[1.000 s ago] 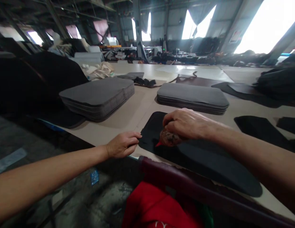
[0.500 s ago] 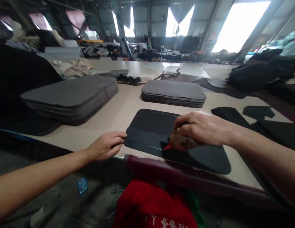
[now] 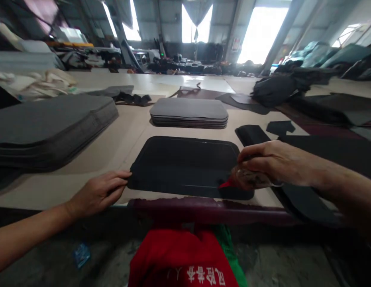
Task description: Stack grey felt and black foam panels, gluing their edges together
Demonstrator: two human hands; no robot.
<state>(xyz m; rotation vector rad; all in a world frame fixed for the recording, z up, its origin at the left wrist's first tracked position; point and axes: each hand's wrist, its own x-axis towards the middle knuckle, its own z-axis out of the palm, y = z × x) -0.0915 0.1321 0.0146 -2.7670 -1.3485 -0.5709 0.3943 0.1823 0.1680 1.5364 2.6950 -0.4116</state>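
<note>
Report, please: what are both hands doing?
Right hand gripping red-tipped bottle over black panel. Left hand at panel's left edge. Grey stack beyond panel, clear of both hands.

I count two hands on my feed: the right hand (image 3: 279, 164), making the grip, and the left hand (image 3: 101, 191), well left of it. In the grip: one bottle (image 3: 252, 178), with one red nozzle (image 3: 227, 183). Just left of the grip: one black panel (image 3: 182, 163). Grey stacks: two, the smaller stack (image 3: 189, 108) beyond and left of the grip, the larger stack (image 3: 50, 123) farther left; layers uncountable. Right of the grip: at least three dark pieces (image 3: 281, 127), overlap preventing my exact count.
</note>
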